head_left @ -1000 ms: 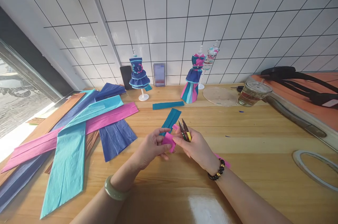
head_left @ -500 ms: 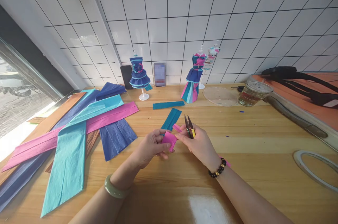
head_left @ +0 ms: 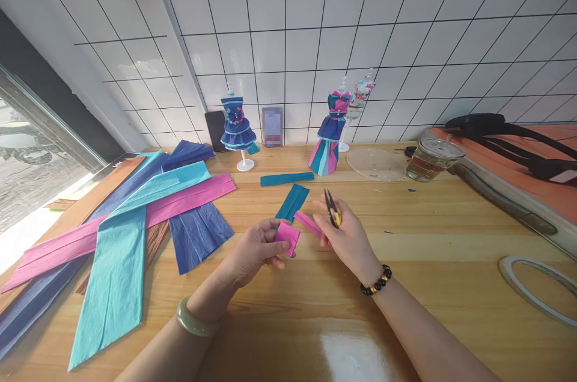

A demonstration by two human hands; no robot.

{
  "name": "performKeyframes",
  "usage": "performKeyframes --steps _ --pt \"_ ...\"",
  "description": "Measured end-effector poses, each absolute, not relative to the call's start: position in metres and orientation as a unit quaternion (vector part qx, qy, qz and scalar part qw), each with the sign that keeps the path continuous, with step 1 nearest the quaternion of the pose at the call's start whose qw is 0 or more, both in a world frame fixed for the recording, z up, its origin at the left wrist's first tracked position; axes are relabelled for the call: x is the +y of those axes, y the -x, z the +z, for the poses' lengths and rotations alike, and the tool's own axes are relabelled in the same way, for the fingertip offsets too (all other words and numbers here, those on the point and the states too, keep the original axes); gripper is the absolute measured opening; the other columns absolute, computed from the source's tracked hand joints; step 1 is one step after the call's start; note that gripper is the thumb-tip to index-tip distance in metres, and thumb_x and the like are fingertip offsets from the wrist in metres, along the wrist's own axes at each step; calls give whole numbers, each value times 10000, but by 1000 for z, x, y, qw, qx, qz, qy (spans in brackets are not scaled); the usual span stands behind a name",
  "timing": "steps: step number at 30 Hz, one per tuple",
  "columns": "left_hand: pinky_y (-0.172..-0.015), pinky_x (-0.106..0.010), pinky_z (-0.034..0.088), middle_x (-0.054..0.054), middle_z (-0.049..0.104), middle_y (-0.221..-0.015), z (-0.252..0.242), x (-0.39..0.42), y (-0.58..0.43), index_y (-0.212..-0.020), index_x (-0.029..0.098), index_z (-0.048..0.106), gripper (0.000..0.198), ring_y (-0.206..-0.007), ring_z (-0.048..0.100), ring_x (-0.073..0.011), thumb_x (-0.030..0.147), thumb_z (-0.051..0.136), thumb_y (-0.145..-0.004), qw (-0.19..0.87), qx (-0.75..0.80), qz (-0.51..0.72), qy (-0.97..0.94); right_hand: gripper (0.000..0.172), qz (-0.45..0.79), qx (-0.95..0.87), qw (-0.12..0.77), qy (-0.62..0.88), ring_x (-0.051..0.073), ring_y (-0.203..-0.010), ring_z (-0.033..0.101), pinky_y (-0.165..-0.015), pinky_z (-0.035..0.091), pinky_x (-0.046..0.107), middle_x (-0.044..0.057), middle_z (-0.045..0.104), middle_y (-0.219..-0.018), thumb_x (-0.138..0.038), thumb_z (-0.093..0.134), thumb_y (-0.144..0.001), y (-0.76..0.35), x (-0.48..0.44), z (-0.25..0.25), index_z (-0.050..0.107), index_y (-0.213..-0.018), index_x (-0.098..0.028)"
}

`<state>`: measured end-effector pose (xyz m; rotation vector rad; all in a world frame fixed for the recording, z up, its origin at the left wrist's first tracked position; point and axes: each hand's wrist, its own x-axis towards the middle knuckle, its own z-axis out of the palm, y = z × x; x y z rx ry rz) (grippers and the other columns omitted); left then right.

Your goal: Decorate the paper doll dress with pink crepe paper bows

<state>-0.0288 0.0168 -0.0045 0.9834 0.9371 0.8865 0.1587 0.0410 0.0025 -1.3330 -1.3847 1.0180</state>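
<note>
At the back of the worktop, we see a white-tiled wall with dark grout lines. Against it we find a dark phone and, to its right, a lit phone, both upright. Farther right, a clear disc lies flat just beside a lidded cup of liquid. Near the right edge we notice a pale ring; beyond it, black straps rest over an orange surface.
</note>
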Motion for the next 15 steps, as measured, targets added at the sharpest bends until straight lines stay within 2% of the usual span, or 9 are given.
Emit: performKeyframes --steps 2,4,5,7,9,10,15 --pt "-484 -197 480 -46 634 -804 -5 17 29 -1072 159 525 483 -670 612 -145 271 726 -646 684 423 397 -442 397 468 -579 439 503 31 -305 384 -317 362 222 55 620 -1017 -459 521 -779 -155 37 5 480 -1091 -216" --pt "-478 -201 477 -46 637 -799 -6 17 28 -1085 162 520 494 -659 614 -146 283 720 -650 677 425 397 -450 342 496 -597 418 472 31 -313 383 -314 338 211 41 632 -997 -461 478 -816 -150 31 6 513 -1056 -219" --pt "-478 -205 478 -45 638 -789 -6 17 28 -1087 160 519 491 -647 611 -144 283 717 -654 675 424 396 -456 326 498 -607 411 463 46 -354 434 -351 374 212 38 638 -975 -449 483 -821 -147 28 6 528 -1042 -215" --pt "-485 -216 488 -43 637 -761 -6 16 27 -1076 151 525 468 -617 597 -135 273 709 -663 671 422 392 -468 306 475 -630 410 458 113 -564 581 -545 480 239 39 645 -933 -405 542 -796 -143 24 4 551 -1023 -199" --pt "-493 -226 497 -44 637 -746 -5 15 26 -1065 144 533 440 -594 581 -125 266 698 -676 666 424 387 -475 306 445 -646 416 460 176 -819 612 -764 478 287 37 648 -883 -345 581 -771 -141 23 0 555 -1032 -187" --pt "-494 -229 500 -45 637 -745 -6 15 26 -1061 142 537 430 -590 576 -123 264 693 -680 664 426 387 -478 313 437 -651 415 463 187 -872 603 -816 461 306 32 647 -855 -320 579 -768 -141 24 -2 549 -1048 -184" --pt "-504 -229 509 -51 637 -757 -7 15 26 -1018 136 567 390 -622 582 -133 254 695 -668 665 436 376 -476 279 405 -668 401 478 175 -811 609 -810 464 317 21 634 -813 -260 544 -772 -142 28 -8 557 -1040 -186"
